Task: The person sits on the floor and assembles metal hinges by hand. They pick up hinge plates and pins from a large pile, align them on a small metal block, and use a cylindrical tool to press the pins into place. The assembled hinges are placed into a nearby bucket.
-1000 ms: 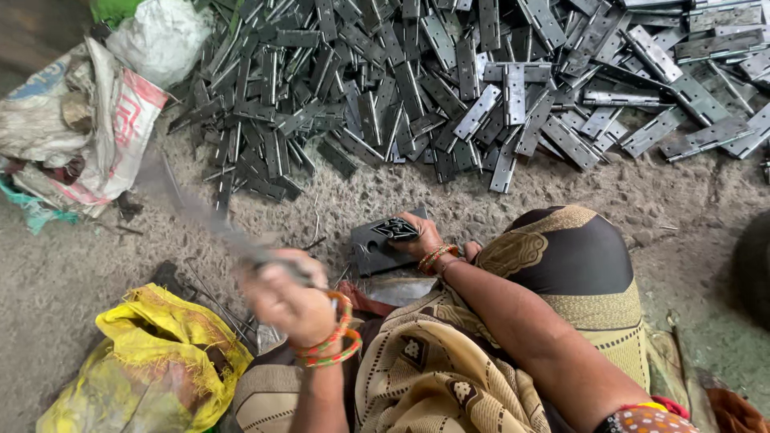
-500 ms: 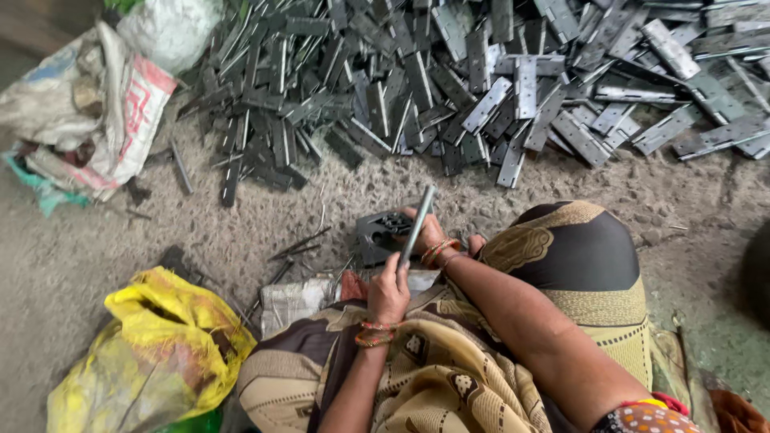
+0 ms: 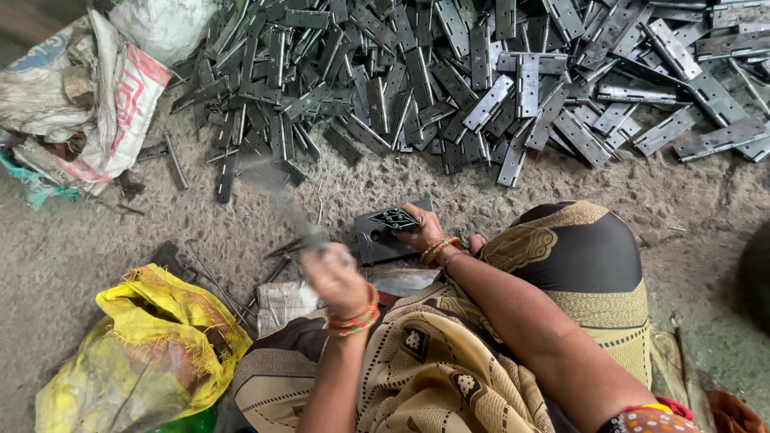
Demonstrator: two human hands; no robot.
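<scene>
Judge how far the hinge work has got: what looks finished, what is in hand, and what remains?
Nothing shows as a separate finished batch. In hand: the right hand steadies a hinge piece on a dark block, while the left hand swings a blurred tool. Left: the big heap of metal hinges.

Small metal workshop, work done sitting on dusty ground [image 3: 120,240]; big heap of steel hinges [image 3: 481,72]; worn sacks [image 3: 72,104] beside.
</scene>
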